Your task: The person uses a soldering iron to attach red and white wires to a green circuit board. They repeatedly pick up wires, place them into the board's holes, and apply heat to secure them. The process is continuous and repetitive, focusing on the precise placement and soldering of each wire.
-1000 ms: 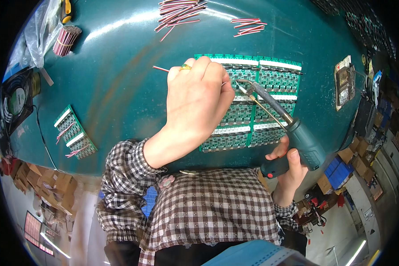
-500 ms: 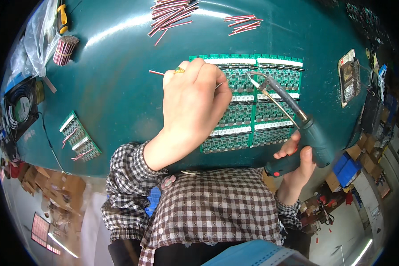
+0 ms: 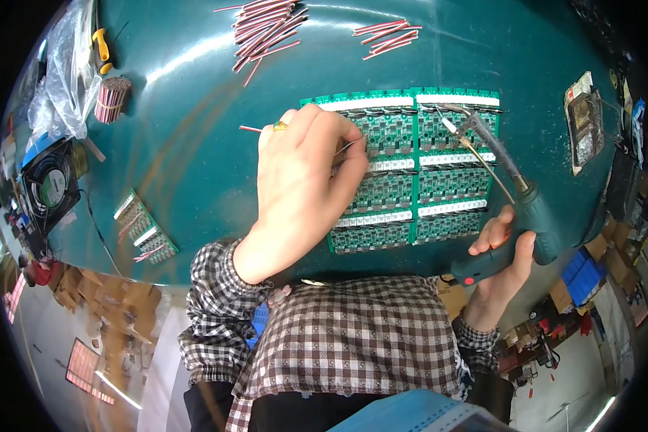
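Observation:
A large panel of green circuit boards (image 3: 381, 189) with white strips lies on the table before me. My left hand (image 3: 302, 162) is over the panel's left part, thumb and forefinger pinched on a thin red-and-white wire (image 3: 250, 129). One wire end sticks out left of the knuckles; the other shows at the fingertips. In my right hand (image 3: 507, 252) is a dark green pistol-shaped soldering gun (image 3: 538, 223) with a red button. Its bent tip and thin feed tube (image 3: 482, 157) reach over the panel's upper right part. Whether the tip touches a board, I cannot tell.
Red-and-white wires lie in a larger pile (image 3: 266, 29) and a smaller one (image 3: 387, 36) at the far side. Leftward are a bundled wire stack (image 3: 113, 99), a small fan (image 3: 52, 180) and a small wired board (image 3: 145, 227). A worn tray (image 3: 585, 124) sits at right.
The soldering gun has shifted rightward relative to the panel, its tip now over the right-hand boards. My left hand still pinches the wire and has moved slightly. The whole view has shifted a little.

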{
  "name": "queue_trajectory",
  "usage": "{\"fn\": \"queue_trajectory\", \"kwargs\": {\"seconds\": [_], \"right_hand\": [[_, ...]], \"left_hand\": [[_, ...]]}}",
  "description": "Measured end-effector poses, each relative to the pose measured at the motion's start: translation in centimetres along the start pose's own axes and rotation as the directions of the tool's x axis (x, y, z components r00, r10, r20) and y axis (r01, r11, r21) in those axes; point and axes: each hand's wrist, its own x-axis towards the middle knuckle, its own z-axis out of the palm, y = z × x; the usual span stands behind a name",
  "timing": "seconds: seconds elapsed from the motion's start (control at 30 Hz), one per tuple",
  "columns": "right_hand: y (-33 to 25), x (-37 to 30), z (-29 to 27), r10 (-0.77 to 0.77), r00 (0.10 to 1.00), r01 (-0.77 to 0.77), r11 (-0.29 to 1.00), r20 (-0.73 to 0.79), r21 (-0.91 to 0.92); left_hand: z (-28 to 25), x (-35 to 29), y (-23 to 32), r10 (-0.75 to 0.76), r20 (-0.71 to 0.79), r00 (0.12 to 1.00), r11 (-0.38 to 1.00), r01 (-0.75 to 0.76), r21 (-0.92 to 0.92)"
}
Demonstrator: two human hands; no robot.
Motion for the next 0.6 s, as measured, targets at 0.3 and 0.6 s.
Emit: {"fn": "queue_trajectory", "kwargs": {"seconds": [0.3, 0.6], "right_hand": [[-0.2, 0.4, -0.7, 0.016, 1.000, -0.015, 0.998, -0.018, 0.058], [-0.4, 0.1, -1.3, -0.050, 0.999, 0.052, 0.986, -0.015, 0.158]], "left_hand": [[-1.5, -1.3, -0.6, -0.110, -0.079, 0.991, 0.991, 0.102, -0.091], [-3.5, 0.1, -2.2, -0.140, -0.306, 0.942, 0.990, 0.129, -0.055]]}}
